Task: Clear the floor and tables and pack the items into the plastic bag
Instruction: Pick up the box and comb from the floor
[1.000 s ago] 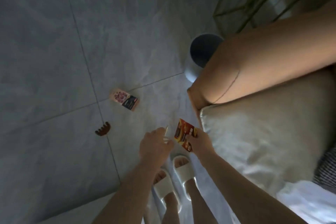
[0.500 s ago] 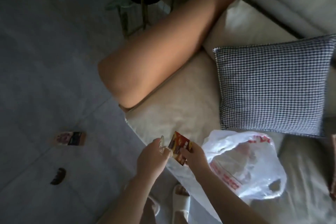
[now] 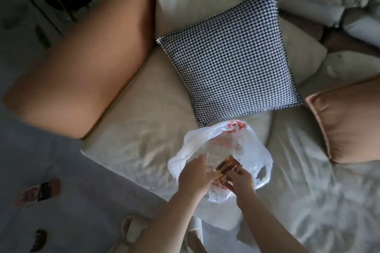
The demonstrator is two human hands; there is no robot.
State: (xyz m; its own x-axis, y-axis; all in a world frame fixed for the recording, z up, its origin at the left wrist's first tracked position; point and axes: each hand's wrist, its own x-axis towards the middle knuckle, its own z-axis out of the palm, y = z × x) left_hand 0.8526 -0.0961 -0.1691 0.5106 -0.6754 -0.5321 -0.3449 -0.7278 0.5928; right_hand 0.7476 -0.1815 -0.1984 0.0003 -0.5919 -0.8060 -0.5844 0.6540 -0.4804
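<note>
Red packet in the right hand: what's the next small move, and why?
Probably lower the red packet into the plastic bag and release it. The right hand holds it over the bag's mouth, which the left hand seems to hold open on the sofa.

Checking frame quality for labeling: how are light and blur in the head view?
Head view: dim, light falls on the sofa seat; floor items, the packet and hair clip, smeared by motion blur; plastic bag fairly sharp; edges bowed by the wide-angle lens.
</note>
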